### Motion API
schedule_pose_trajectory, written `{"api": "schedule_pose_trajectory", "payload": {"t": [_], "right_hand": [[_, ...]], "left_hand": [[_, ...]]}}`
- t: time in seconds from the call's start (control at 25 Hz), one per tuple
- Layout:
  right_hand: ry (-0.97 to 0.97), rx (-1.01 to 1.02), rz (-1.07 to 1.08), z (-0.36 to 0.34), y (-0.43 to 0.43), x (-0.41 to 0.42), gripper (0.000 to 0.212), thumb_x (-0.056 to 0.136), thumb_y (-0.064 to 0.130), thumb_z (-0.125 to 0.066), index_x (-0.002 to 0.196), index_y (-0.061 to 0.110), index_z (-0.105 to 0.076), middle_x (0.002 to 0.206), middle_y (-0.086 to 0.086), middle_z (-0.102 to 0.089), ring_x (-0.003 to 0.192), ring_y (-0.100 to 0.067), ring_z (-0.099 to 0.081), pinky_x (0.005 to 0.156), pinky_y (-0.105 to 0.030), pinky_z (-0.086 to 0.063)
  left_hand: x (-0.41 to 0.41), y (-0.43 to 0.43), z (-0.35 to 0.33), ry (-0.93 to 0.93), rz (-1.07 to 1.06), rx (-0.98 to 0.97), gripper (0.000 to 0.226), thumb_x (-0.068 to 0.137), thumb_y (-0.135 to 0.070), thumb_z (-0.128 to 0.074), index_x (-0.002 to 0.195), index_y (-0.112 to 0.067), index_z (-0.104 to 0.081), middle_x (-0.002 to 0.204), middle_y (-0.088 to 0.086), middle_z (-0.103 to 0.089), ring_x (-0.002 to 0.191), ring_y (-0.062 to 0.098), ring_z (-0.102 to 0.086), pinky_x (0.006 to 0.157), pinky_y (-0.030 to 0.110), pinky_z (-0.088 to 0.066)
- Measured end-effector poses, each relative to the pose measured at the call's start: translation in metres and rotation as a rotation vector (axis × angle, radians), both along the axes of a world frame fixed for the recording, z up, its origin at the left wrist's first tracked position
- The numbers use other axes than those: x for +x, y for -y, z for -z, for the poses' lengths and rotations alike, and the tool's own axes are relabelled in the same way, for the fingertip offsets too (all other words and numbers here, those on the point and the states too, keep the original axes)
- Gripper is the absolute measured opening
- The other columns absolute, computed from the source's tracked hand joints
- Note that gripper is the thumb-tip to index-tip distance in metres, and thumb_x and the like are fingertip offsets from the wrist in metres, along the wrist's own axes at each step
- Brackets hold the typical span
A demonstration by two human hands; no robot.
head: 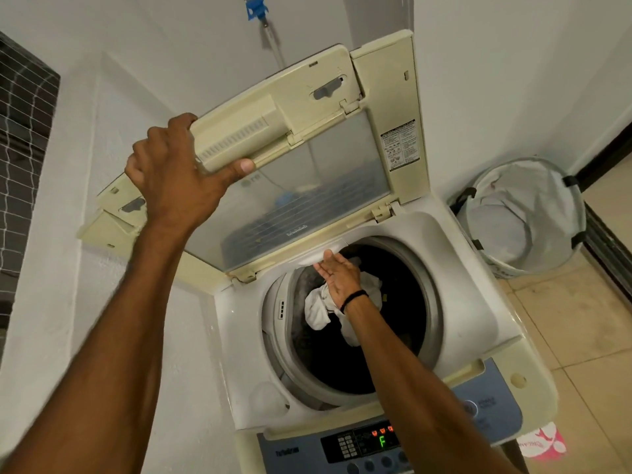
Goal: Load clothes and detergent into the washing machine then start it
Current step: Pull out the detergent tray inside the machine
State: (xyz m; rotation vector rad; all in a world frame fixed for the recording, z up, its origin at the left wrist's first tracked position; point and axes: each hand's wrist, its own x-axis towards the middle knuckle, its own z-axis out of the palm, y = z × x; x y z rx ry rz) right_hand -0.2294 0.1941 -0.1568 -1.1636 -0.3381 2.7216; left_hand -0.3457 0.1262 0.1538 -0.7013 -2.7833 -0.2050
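Cream plastic, yellowed, forms the folding lid [307, 107] of one top-loading washing machine [478, 302], and the lid stands raised. The left hand [178, 172] grips its front edge, fingers curled over the top and thumb pressed underneath. A white sticker [400, 145] on the lid frame carries small black print and pictograms, too fine to read. On the control panel a green "F" [382, 441] glows, with three small red-orange symbols lit above it; the panel's other lettering is blurred. Inside the dark drum [393, 350] lies one white garment [318, 313], crumpled towards the back left. The right hand [338, 275] is over the drum with its fingers straight and together, holding nothing, fingertips at the white rim behind the opening; whether they touch it is unclear. One black band [355, 297] circles that wrist. One round laundry basket [547, 241] with a white lining stands on the tiled floor beside the machine. One pink packet [543, 443] lies near the machine's front corner, its print unreadable. One blue tap [255, 8] sits on the wall above.
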Motion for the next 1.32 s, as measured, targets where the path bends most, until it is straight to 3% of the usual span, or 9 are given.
{"api": "schedule_pose_trajectory", "payload": {"t": [0.12,0.24,0.4,0.56,0.8,0.92,1.08,1.16,1.32], "right_hand": [[0.016,0.001,-0.025,0.004,0.000,0.000,0.035,0.094,-0.002,-0.059,0.126,-0.012,-0.049,0.122,-0.019,-0.060,0.128,-0.037,-0.052,0.107,-0.046,-0.044],[-0.038,0.046,-0.082,0.012,-0.004,0.001,0.005,0.095,0.001,-0.059,0.099,0.000,-0.061,0.095,-0.011,-0.063,0.104,-0.026,-0.064,0.110,-0.048,-0.042],[-0.079,0.124,-0.144,0.026,-0.009,0.000,0.018,0.096,0.004,-0.058,0.078,0.005,-0.058,0.072,-0.002,-0.059,0.081,-0.015,-0.064,0.104,-0.044,-0.049],[-0.115,0.175,-0.160,0.034,-0.012,-0.002,0.021,0.096,0.004,-0.057,0.076,0.007,-0.057,0.066,0.003,-0.063,0.076,-0.010,-0.067,0.083,-0.030,-0.059],[-0.120,0.185,-0.148,0.037,-0.012,-0.003,0.017,0.075,0.018,-0.070,0.082,0.006,-0.062,0.079,-0.004,-0.065,0.081,-0.013,-0.069,0.079,-0.028,-0.060],[-0.109,0.196,-0.147,0.039,-0.012,-0.003,0.011,0.087,0.013,-0.067,0.081,0.006,-0.061,0.081,-0.005,-0.064,0.086,-0.017,-0.066,0.081,-0.029,-0.060],[-0.090,0.224,-0.175,0.036,-0.014,0.000,0.008,0.093,0.008,-0.063,0.085,0.005,-0.063,0.082,-0.006,-0.066,0.088,-0.018,-0.067,0.079,-0.028,-0.060],[-0.103,0.250,-0.230,0.033,-0.021,0.004,0.008,0.093,0.008,-0.063,0.087,0.003,-0.065,0.082,-0.007,-0.069,0.086,-0.019,-0.069,0.079,-0.028,-0.060],[-0.114,0.329,-0.340,0.033,-0.042,0.010,0.009,0.093,0.009,-0.062,0.093,0.002,-0.068,0.088,-0.011,-0.072,0.092,-0.024,-0.069,0.085,-0.034,-0.059]], "left_hand": [[-0.004,-0.001,0.000,0.012,-0.004,-0.006,0.097,0.065,-0.087,-0.057,0.135,-0.022,-0.038,0.132,0.017,-0.047,0.125,0.035,-0.041,0.108,0.049,-0.028],[-0.002,-0.002,-0.001,0.023,0.003,-0.011,0.095,0.067,-0.084,-0.059,0.136,-0.023,-0.037,0.132,0.017,-0.046,0.126,0.036,-0.040,0.107,0.048,-0.027],[0.014,0.007,0.003,-0.017,0.020,0.038,0.090,0.067,-0.083,-0.060,0.137,-0.032,-0.036,0.133,0.011,-0.046,0.126,0.033,-0.038,0.106,0.048,-0.028],[0.021,0.009,0.009,-0.056,-0.004,0.086,0.097,0.065,-0.086,-0.058,0.144,-0.037,-0.032,0.139,0.009,-0.043,0.132,0.032,-0.035,0.111,0.048,-0.026],[0.030,0.020,0.014,-0.111,0.020,0.111,0.101,0.068,-0.088,-0.051,0.149,-0.032,-0.030,0.145,0.011,-0.040,0.137,0.031,-0.032,0.114,0.053,-0.025],[0.044,0.025,0.024,-0.220,0.025,0.363,0.091,0.071,-0.084,-0.058,0.144,-0.034,-0.037,0.145,0.011,-0.039,0.137,0.027,-0.035,0.109,0.049,-0.037],[0.106,0.025,0.098,-0.434,0.043,0.840,0.034,0.091,-0.023,-0.071,0.117,-0.008,-0.054,0.111,0.020,-0.055,0.101,0.034,-0.054,0.090,0.041,-0.046],[0.123,0.027,0.161,-0.101,-0.127,1.127,0.017,0.093,-0.008,-0.066,0.104,-0.008,-0.054,0.095,0.010,-0.055,0.083,0.025,-0.055,0.076,0.035,-0.046],[0.108,0.032,0.266,1.026,-0.816,1.598,0.015,0.093,-0.019,-0.064,0.103,-0.007,-0.063,0.077,0.006,-0.062,0.064,0.012,-0.059,0.056,0.026,-0.051]]}}
